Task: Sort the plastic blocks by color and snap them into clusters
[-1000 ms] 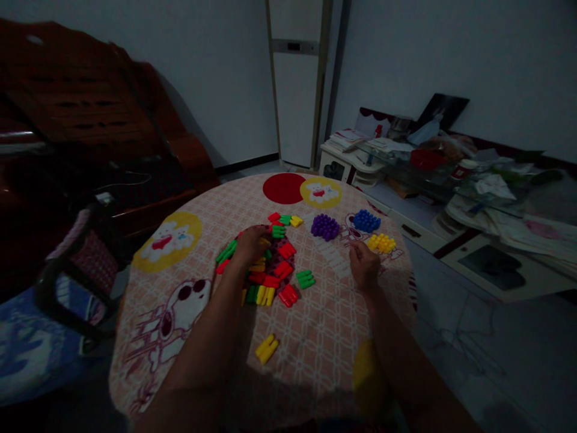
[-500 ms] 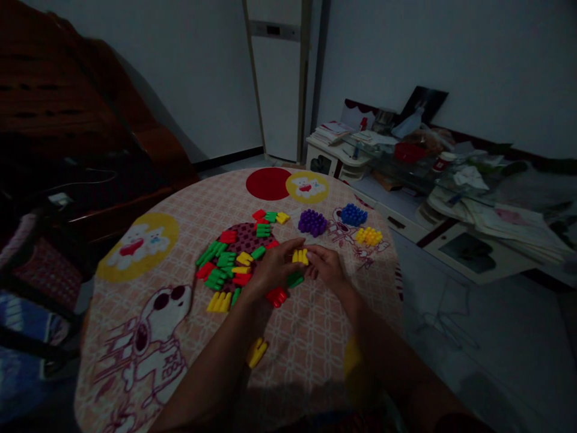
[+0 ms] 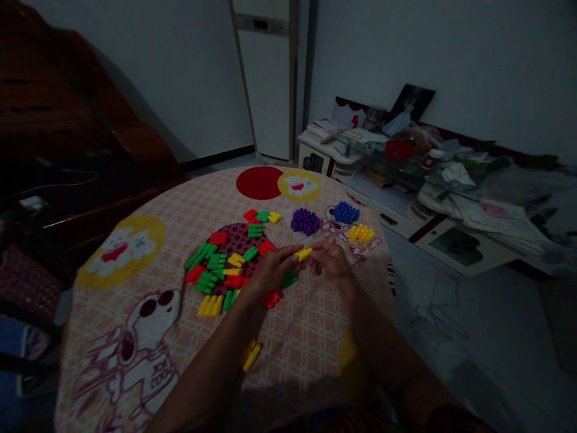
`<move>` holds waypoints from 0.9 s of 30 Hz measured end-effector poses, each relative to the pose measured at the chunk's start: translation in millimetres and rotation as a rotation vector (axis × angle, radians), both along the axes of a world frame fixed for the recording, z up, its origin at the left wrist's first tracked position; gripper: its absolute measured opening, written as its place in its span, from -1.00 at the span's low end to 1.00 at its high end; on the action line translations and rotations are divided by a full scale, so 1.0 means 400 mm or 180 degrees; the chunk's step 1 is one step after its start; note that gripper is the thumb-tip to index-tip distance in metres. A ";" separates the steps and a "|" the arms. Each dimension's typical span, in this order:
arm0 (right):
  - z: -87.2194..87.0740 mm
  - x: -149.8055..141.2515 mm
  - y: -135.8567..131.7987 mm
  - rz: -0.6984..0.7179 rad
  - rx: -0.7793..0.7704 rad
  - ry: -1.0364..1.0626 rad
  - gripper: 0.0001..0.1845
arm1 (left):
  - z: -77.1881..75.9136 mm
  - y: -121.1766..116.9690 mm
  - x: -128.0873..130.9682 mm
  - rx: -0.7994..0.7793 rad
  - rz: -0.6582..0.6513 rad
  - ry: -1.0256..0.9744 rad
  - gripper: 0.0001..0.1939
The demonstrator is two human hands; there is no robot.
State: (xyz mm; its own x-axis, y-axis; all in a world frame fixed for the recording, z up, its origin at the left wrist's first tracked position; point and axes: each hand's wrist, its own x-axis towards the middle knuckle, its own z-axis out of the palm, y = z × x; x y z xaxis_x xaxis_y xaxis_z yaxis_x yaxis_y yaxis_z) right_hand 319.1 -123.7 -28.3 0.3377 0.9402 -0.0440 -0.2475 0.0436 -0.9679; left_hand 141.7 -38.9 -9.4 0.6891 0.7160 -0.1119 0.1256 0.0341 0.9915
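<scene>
My left hand [image 3: 271, 272] and my right hand [image 3: 334, 262] meet above the table, fingers pinching a small yellow building block [image 3: 303, 254] between them. Fingertips cover both of its ends. Just left of and below my left hand lie loose red, green and yellow finger-shaped blocks, among them a green block [image 3: 217, 261] and a yellow block [image 3: 210, 305]. One green block [image 3: 289, 278] shows partly beneath my hands. Beyond them sit a purple block cluster [image 3: 305, 222], a blue cluster [image 3: 346, 212] and a yellow cluster [image 3: 361, 233].
A patterned cloth covers the round table [image 3: 311, 337]. Another yellow block [image 3: 251, 355] lies near my left forearm. To the right stands a low cabinet [image 3: 455, 243] heaped with papers and bags. A wooden bench [image 3: 85, 120] and a chair are at the left.
My left hand has come right from the loose blocks with the yellow block, and my right hand has moved left to meet it. The block has since been turned. My view has swung right.
</scene>
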 end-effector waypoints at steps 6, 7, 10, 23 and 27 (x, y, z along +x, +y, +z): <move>0.026 0.155 -0.072 -0.1861 -0.0320 -0.2303 -0.73 | -0.020 0.030 -0.010 0.0549 -0.0049 -0.0022 -0.47; 0.030 0.187 -0.089 -0.2070 -0.0455 -0.2950 -0.76 | -0.021 0.035 -0.012 0.0590 -0.0046 0.0025 -0.49; 0.024 0.256 -0.125 -0.2302 -0.0969 -0.4344 -0.82 | -0.020 0.043 -0.014 0.0660 -0.0065 0.0076 -0.53; -0.031 0.272 -0.116 -0.2439 -0.1826 -0.4717 -0.81 | -0.045 0.057 -0.016 0.0962 -0.0235 0.0133 -0.50; -0.022 0.256 -0.131 -0.2243 -0.2228 -0.4992 -0.77 | -0.053 0.065 -0.018 0.1106 -0.0205 0.0154 -0.49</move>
